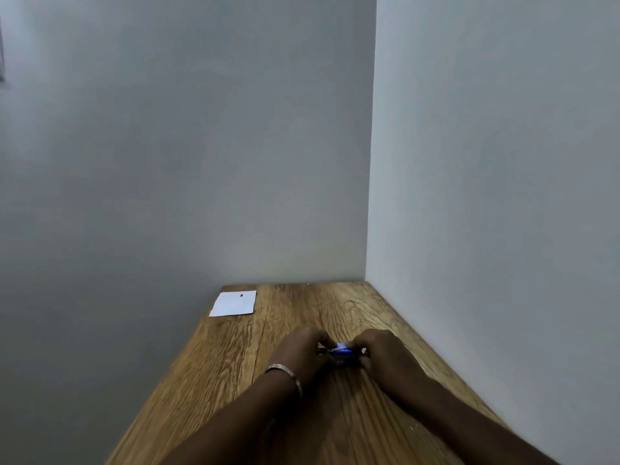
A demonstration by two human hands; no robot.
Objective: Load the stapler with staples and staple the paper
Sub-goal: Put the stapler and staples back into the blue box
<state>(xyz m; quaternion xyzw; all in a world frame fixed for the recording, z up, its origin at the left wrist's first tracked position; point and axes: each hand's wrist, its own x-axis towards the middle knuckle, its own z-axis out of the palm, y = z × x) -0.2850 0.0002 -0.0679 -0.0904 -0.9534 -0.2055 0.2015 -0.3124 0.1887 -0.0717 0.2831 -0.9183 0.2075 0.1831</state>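
Stapler (341, 353), small and blue, low over wooden worktop (214, 357) at 5 o'clock of frame, left hand (300, 352) fingers curled on its left end, right hand (382, 352) fingers curled on its right end, white paper (234, 303) flat at worktop's 10 o'clock corner, well apart, metal bangle (287, 375) on left wrist.

A wooden bench (235, 364) with strong grain is set into a corner formed by two plain pale grey walls. The right wall (503, 162) is more brightly lit; the facing wall (201, 146) is shaded toward the left.
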